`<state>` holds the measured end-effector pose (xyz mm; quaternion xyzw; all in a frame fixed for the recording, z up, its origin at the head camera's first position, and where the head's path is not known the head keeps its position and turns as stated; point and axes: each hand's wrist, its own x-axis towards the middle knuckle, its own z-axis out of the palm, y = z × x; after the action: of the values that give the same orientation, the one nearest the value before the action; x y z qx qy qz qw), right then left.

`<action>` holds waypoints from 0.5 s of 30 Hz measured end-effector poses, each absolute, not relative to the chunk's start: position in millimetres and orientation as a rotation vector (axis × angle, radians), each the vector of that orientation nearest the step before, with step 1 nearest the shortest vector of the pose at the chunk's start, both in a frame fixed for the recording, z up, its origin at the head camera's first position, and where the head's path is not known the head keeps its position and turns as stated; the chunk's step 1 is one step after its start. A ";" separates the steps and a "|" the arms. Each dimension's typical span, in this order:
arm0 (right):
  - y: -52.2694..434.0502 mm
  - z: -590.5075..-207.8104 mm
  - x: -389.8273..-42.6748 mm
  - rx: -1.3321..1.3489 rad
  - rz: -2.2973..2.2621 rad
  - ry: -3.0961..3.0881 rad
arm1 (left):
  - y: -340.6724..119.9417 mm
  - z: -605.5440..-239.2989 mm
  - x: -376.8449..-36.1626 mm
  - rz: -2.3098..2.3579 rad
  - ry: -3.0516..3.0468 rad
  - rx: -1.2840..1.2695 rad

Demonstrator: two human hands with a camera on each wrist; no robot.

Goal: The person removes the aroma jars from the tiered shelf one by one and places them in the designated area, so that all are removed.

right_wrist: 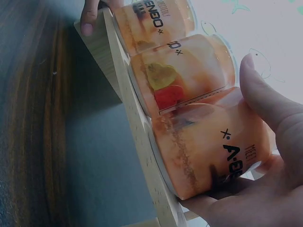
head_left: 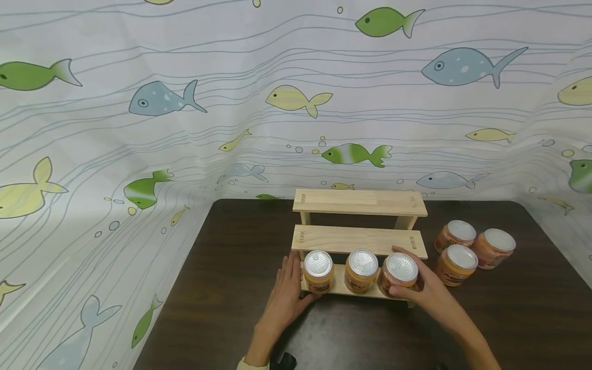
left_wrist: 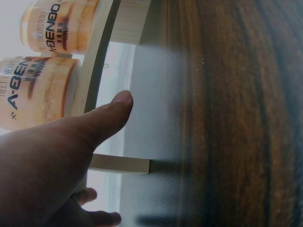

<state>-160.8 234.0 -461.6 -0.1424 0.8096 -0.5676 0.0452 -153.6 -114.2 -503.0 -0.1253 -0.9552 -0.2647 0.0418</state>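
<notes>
Right hand (head_left: 418, 288): curled round the rightmost cup (head_left: 399, 272) on the bottom step; thumb at the front, fingers wrapped over the far side. Cup upright, foil lid up, at the right end of the lowest board.
Left hand (head_left: 288, 288): fingers straight and together, laid flat against the left end of the wooden rack (head_left: 358, 239); thumb stretched toward the front edge of the bottom board. Grips nothing.
Rack: pale wood, three steps, standing on a dark wood-grain table (head_left: 231, 308). Top and middle steps bare.
Bottom step: three orange cups in a row, close side by side: left cup (head_left: 318, 270), middle cup (head_left: 361, 270), then the held one. All with silver foil lids.
Writing, left wrist view: black capitals "A-BENBO" on the nearer cup (left_wrist: 38, 92); the farther cup (left_wrist: 59, 23) shows "BENBO" with smaller print above, too blurred to read.
Writing, right wrist view: held cup (right_wrist: 208, 146) shows "× A-BE" running sideways; the next two cups show "× ...ENBO" fragments. Yellow and red fruit pieces visible through the middle cup wall.
Loose cups (head_left: 472, 249): three more of the same kind, clustered on the table just right of the rack, upright, lids on.
Backdrop: white curtain (head_left: 296, 103) printed with green, blue and yellow fish.
</notes>
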 end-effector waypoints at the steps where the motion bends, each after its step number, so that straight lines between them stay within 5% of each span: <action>1: 233.2 -461.5 -160.8 -0.429 -1.734 2.472 | -114.2 -502.9 -153.6 -0.810 -2.923 -0.384; 15: 226.4 -459.5 -158.2 -0.300 -1.731 2.498 | -113.6 -500.7 -152.9 -0.815 -2.926 -0.373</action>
<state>-158.2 226.4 -459.5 -0.0983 0.8172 -0.5663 0.0436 -152.9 -113.6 -500.7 -0.1219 -0.9553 -0.2662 0.0405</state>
